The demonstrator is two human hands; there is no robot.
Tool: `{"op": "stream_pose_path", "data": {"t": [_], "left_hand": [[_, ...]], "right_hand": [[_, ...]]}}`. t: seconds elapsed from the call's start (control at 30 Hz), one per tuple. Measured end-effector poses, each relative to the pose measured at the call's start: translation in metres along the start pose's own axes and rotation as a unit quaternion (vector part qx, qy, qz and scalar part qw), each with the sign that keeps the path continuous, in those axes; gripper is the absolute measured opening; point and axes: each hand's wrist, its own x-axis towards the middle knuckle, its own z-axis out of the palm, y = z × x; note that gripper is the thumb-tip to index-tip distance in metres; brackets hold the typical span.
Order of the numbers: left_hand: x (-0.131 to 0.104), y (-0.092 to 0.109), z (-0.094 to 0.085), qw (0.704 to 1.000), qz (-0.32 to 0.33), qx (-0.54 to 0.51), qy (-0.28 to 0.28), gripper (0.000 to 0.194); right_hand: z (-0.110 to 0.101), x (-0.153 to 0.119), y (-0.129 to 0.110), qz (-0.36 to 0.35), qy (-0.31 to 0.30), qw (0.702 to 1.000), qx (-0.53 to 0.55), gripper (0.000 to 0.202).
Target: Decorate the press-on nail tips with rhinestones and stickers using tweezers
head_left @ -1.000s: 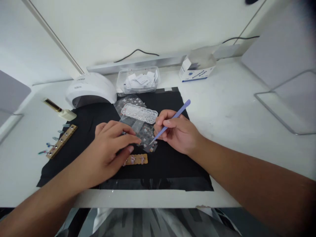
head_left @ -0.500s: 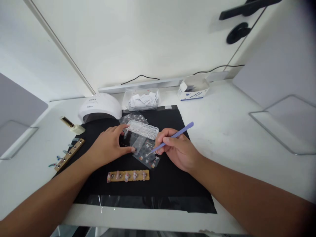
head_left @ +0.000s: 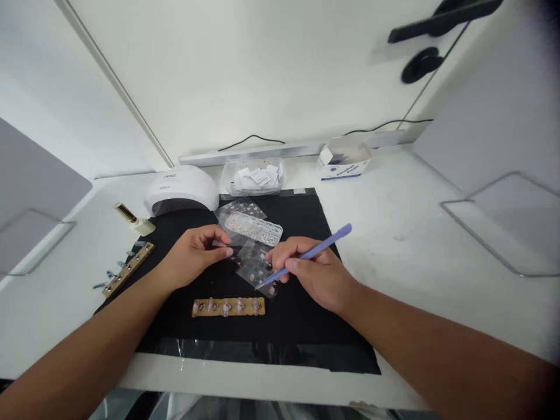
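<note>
My right hand (head_left: 317,271) is closed around a slim purple pen-shaped tool (head_left: 326,242), its thin pointed tip at a clear nail sticker sheet (head_left: 254,268) with small printed motifs. To the left, my left hand (head_left: 199,254) has thumb and forefinger drawn near each other at the edge of a clear plastic film (head_left: 234,251), seemingly pinching it. Behind the fingers lies a clear case of small compartments (head_left: 254,227), partly over another sticker sheet (head_left: 249,207). Closer to me is a tan display strip (head_left: 228,307) bearing several decorated false nails.
A black mat (head_left: 297,326) covers part of the white table. A white nail lamp (head_left: 181,189), a tub of white packets (head_left: 254,178) and an alcohol pad box (head_left: 343,160) stand behind. At left are a polish bottle (head_left: 135,219) and another nail strip (head_left: 129,269).
My left thumb and forefinger have come closer together and moved off the case and sticker sheet. The tool's tip has shifted slightly down and left over the sheet.
</note>
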Motion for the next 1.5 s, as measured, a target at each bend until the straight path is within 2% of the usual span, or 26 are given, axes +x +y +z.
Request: {"op": "stream_pose_path", "data": {"t": [0.13,0.27,0.5,0.67,0.83,0.9,1.03,1.37,1.5], "left_hand": [[-0.023,0.018,0.004,0.994,0.033,-0.091,0.055,0.014],[-0.042,0.031,0.015,0.985,0.067,-0.143,0.067,0.005],[-0.04,0.033,0.023,0.982,0.04,-0.169,0.068,0.005],[-0.045,0.031,0.023,0.981,0.04,-0.188,0.041,0.006],[-0.049,0.028,0.024,0.976,0.106,-0.189,-0.014,0.027],[-0.051,0.028,0.026,0.98,0.114,-0.164,-0.014,0.031],[-0.053,0.029,0.029,0.986,0.111,-0.123,-0.008,0.024],[-0.054,0.03,0.029,0.982,0.147,-0.118,-0.014,0.022],[-0.054,0.032,0.03,0.985,0.113,-0.132,-0.005,0.021]], "right_hand": [[0.009,-0.006,-0.004,-0.047,-0.04,0.998,0.013,0.013],[0.019,-0.01,-0.01,-0.106,-0.079,0.991,0.033,0.012],[0.02,-0.012,-0.014,-0.185,-0.084,0.978,-0.052,0.016],[0.02,-0.011,-0.011,-0.17,-0.072,0.98,-0.076,0.016],[0.021,-0.01,-0.008,-0.181,-0.041,0.98,-0.07,0.016],[0.022,-0.011,-0.009,-0.187,-0.036,0.979,-0.072,0.016],[0.022,-0.013,-0.01,-0.192,-0.047,0.976,-0.094,0.018],[0.023,-0.013,-0.014,-0.233,-0.06,0.959,-0.148,0.022],[0.023,-0.012,-0.019,-0.243,-0.081,0.949,-0.182,0.021]]}}
